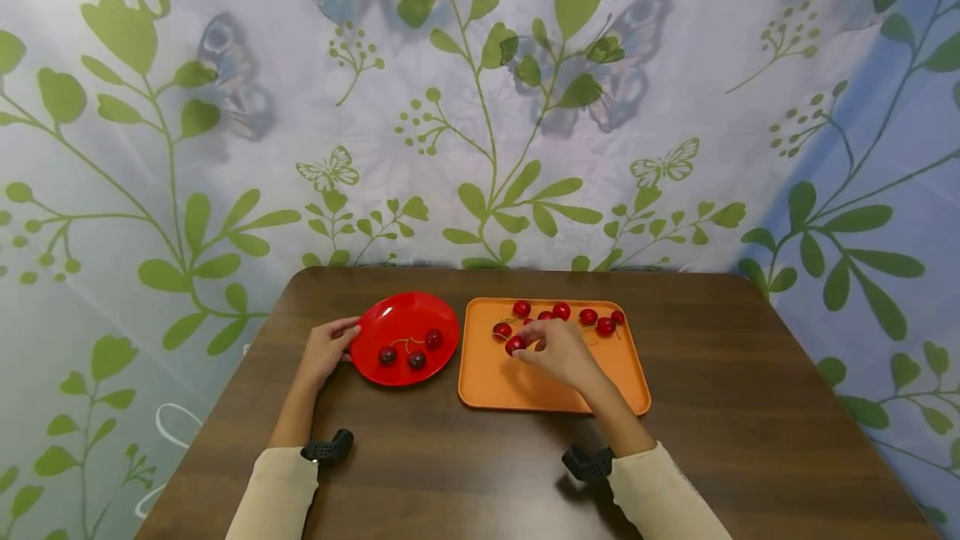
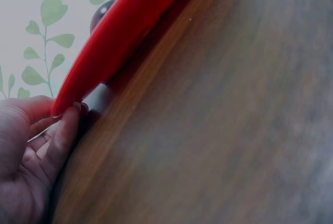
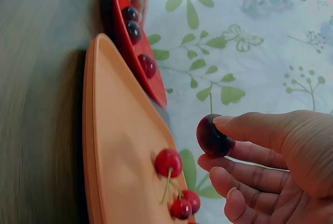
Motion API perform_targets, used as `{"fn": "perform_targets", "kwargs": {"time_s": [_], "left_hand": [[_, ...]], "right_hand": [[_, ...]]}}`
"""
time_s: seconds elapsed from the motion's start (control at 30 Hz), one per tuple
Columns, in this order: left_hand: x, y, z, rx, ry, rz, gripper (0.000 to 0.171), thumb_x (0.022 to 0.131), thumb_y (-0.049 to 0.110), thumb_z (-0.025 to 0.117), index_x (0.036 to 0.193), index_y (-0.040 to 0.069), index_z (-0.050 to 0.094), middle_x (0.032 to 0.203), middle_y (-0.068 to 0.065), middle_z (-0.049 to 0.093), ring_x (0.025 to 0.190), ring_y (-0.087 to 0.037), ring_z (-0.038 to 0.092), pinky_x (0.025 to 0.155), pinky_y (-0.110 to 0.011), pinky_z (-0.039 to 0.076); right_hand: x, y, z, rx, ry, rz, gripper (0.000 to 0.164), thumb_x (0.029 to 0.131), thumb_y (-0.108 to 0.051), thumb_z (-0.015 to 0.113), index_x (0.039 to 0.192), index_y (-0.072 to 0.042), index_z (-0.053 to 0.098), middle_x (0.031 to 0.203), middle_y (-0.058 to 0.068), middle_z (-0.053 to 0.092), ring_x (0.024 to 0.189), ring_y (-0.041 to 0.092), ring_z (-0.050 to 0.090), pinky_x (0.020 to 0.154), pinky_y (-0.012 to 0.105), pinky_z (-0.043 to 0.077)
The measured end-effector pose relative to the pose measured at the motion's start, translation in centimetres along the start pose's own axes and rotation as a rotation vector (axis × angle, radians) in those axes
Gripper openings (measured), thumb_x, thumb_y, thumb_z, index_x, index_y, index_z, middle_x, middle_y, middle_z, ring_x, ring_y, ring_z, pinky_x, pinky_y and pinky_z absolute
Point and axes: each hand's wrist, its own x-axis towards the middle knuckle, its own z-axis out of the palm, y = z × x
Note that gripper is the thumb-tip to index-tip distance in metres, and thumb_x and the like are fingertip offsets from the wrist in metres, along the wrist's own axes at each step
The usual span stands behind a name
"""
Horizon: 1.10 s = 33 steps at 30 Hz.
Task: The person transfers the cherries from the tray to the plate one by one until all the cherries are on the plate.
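At the left, my left hand [image 1: 327, 350] pinches the rim of a red plate [image 1: 401, 315], thumb and fingers on either side of the edge in the left wrist view. Three dark red cherries [image 1: 416, 359] with green stems lie on the plate. Over the orange tray [image 1: 487, 386], my right hand [image 1: 564, 352] holds a dark cherry [image 3: 212, 136] between thumb and fingertips, its stem pointing up in the right wrist view. Beneath and behind that hand, several red cherries [image 1: 605, 326] lie toward the tray's far side, some partly hidden by the hand.
Plate and tray stand side by side on a brown wooden table [image 1: 435, 473], near its back edge. Behind it hangs a cloth [image 1: 465, 123] printed with leaves and butterflies. A black device [image 1: 327, 447] sits on the left wrist, another [image 1: 588, 463] on the right.
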Motion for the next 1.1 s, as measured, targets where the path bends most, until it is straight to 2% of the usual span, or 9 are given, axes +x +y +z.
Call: {"fn": "perform_targets", "kwargs": {"time_s": [0.13,0.33,0.53,0.83,1.1], "left_hand": [[-0.8,1.2,0.1,-0.016,-0.009,-0.014,0.038,0.1,0.006,0.063,0.134,-0.012,0.058,0.103,-0.015,0.071,0.066,-0.013,0.065,0.056,-0.031,0.06],[-0.9,1.3,0.1,-0.026,-0.009,-0.015,0.038,0.101,0.007,0.063,0.134,-0.011,0.059,0.105,-0.016,0.071,0.067,-0.012,0.065,0.056,-0.03,0.06],[-0.7,1.3,0.0,-0.026,-0.005,-0.023,0.038,0.1,0.007,0.063,0.134,-0.011,0.059,0.102,-0.011,0.072,0.068,-0.013,0.066,0.056,-0.03,0.06],[-0.7,1.5,0.0,-0.013,-0.01,-0.016,0.038,0.101,0.007,0.063,0.134,-0.01,0.06,0.104,-0.015,0.071,0.067,-0.013,0.065,0.056,-0.03,0.06],[-0.8,1.7,0.0,-0.003,-0.019,-0.016,0.038,0.101,0.007,0.063,0.134,-0.01,0.059,0.11,-0.021,0.07,0.069,-0.013,0.066,0.058,-0.03,0.061]], "right_hand": [[0.4,-1.0,0.5,0.004,-0.011,-0.036,0.027,0.083,-0.02,0.086,0.108,-0.01,0.078,0.094,-0.001,0.074,0.074,0.016,0.058,0.062,0.028,0.053],[1.5,-2.3,1.5,-0.006,-0.017,-0.095,0.027,0.084,-0.019,0.085,0.109,-0.011,0.078,0.097,-0.001,0.074,0.073,0.014,0.059,0.064,0.029,0.055],[2.7,-3.5,2.3,-0.06,-0.041,-0.137,0.027,0.086,-0.02,0.084,0.111,-0.012,0.078,0.103,0.001,0.075,0.084,0.015,0.063,0.071,0.028,0.057],[5.3,-4.6,3.3,-0.151,-0.086,-0.184,0.021,0.088,-0.022,0.082,0.107,-0.013,0.078,0.095,-0.003,0.073,0.074,0.013,0.06,0.063,0.027,0.052],[7.4,-5.3,4.7,-0.176,-0.107,-0.225,0.024,0.088,-0.022,0.081,0.109,-0.01,0.077,0.097,0.001,0.074,0.088,0.021,0.067,0.071,0.031,0.056]]}}
